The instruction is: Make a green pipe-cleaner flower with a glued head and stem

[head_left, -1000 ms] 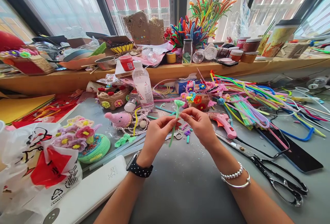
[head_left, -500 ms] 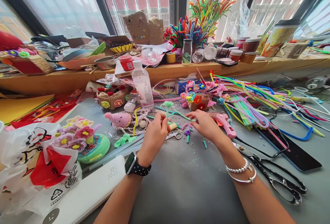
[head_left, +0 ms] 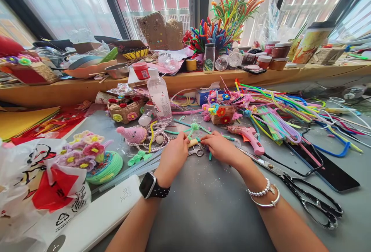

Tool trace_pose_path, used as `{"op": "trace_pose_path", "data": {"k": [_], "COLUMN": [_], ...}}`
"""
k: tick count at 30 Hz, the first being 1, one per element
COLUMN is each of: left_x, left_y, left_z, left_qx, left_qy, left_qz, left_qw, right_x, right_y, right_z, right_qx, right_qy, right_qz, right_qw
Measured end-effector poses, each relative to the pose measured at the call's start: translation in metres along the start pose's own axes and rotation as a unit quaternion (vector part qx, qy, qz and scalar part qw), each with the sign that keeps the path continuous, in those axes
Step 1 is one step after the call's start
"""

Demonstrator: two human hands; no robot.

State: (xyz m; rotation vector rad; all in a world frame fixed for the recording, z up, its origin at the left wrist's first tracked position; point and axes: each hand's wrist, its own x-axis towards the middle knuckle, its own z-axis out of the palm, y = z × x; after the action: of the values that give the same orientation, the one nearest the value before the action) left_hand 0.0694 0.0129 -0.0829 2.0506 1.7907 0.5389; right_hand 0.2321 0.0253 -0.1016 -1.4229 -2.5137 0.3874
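Note:
Pinched in the fingers of my left hand (head_left: 174, 152) is a light green fuzzy flower (head_left: 194, 126), its head standing just above my fingertips. My right hand (head_left: 220, 147) is close beside it, thumb and fingers closed at a short teal pipe cleaner piece (head_left: 198, 140). Most of that piece is hidden by my fingers. Small scissors (head_left: 197, 151) with a cream-coloured stick lie on the table between my hands. Behind my right hand rests a pink glue gun (head_left: 251, 138). Teal pipe cleaners lie beyond both hands.
Large black-handled scissors (head_left: 307, 200) and a dark phone (head_left: 327, 169) lie at right, beside many coloured pipe cleaners (head_left: 290, 105). A clear bottle (head_left: 160, 97) stands behind my left hand. At left are a white box (head_left: 107, 213), a plastic bag (head_left: 43, 182) and a flower ornament (head_left: 106, 165).
My right hand has moved left and down, nearer to my left hand. The green flower has shifted slightly right and down and now leans over my left fingertips.

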Motion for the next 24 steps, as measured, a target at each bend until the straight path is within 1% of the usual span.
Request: {"op": "trace_pose_path", "data": {"k": [4,9,13,15,18,19,21,23,24], "left_x": [-0.002,-0.003,-0.002,-0.002,-0.001,0.0,0.001,0.003,0.003], "left_y": [0.001,0.001,0.001,0.0,-0.001,-0.001,-0.003,-0.005,-0.006], "left_z": [-0.003,-0.007,-0.006,-0.006,-0.006,-0.006,-0.004,-0.001,0.0], "left_qx": [0.036,0.077,0.095,0.096,0.087,0.081,0.065,0.054,0.055], "left_qy": [0.007,0.022,0.03,0.036,0.055,0.06,0.059,0.045,0.036], "left_qz": [-0.021,-0.031,-0.027,-0.023,-0.008,0.0,0.011,0.016,0.017], "left_qw": [0.999,0.996,0.995,0.994,0.995,0.995,0.996,0.997,0.998], "right_x": [0.0,-0.004,-0.009,-0.011,-0.014,-0.015,-0.019,-0.024,-0.026], "right_y": [0.003,0.012,0.014,0.013,0.011,0.011,0.013,0.015,0.016], "right_z": [-0.004,-0.015,-0.023,-0.026,-0.028,-0.029,-0.033,-0.038,-0.039], "right_qx": [-0.02,-0.023,-0.004,0.031,0.102,0.113,0.108,0.075,0.058], "right_qy": [-0.005,0.007,0.012,0.004,-0.047,-0.063,-0.077,-0.064,-0.073], "right_qz": [0.074,0.129,0.136,0.124,0.081,0.077,0.1,0.142,0.156], "right_qw": [0.997,0.991,0.991,0.992,0.99,0.989,0.986,0.985,0.983]}}
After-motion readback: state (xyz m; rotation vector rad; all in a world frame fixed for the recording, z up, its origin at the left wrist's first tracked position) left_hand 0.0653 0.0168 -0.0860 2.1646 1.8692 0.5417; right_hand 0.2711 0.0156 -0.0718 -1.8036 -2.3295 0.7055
